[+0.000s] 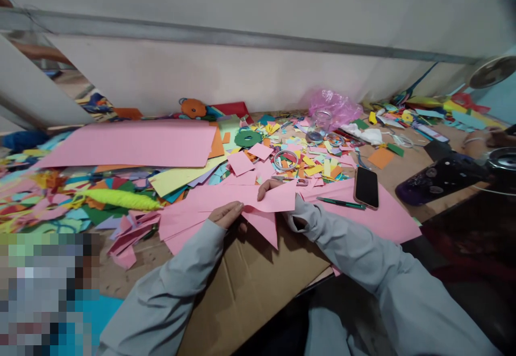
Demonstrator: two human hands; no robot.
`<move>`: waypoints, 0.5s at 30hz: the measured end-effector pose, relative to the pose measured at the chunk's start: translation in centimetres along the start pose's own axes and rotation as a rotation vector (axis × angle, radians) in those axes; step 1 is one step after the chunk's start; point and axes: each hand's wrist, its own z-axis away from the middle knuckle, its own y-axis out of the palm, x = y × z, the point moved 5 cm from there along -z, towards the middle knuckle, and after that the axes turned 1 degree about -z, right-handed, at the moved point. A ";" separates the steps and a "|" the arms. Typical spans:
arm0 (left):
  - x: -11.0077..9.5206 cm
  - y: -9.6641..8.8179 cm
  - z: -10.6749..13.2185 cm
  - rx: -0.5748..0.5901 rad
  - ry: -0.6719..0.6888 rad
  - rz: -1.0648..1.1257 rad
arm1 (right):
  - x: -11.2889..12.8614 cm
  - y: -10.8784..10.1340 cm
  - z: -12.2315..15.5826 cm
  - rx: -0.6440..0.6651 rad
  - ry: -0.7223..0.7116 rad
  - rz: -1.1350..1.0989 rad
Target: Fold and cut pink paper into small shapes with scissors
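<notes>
Between my two hands is a folded piece of pink paper (281, 199), with one pointed flap hanging below. My left hand (229, 214) pinches its left end, thumb and fingers pressed together. Behind the upper part of the paper, my right hand (269, 188) grips it with the fingertips curled over the top edge; the rest of that hand is hidden by the paper. Larger pink sheets (185, 217) lie under and to the left of the hands. Below them is a flat piece of brown cardboard (258, 280) at the table's front edge.
A phone (366, 187) and a green pen (341, 203) lie on pink paper at right, near a dark bottle (439, 178). Paper scraps and a tape roll (286, 160) spread behind. A pink plastic bag (332, 109) sits by the wall. Another person's hand (481, 141) shows far right.
</notes>
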 end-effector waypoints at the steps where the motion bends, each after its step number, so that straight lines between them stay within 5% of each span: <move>1: 0.1 0.1 0.0 0.004 -0.004 0.002 | -0.1 0.0 -0.1 0.006 0.009 -0.006; 9: 0.5 0.6 -0.1 0.061 -0.020 0.000 | -1.6 -1.0 -0.4 0.015 -0.018 -0.001; 15: 0.8 0.7 -0.4 0.053 0.071 0.067 | -2.9 -1.0 -1.1 -0.138 -0.069 -0.072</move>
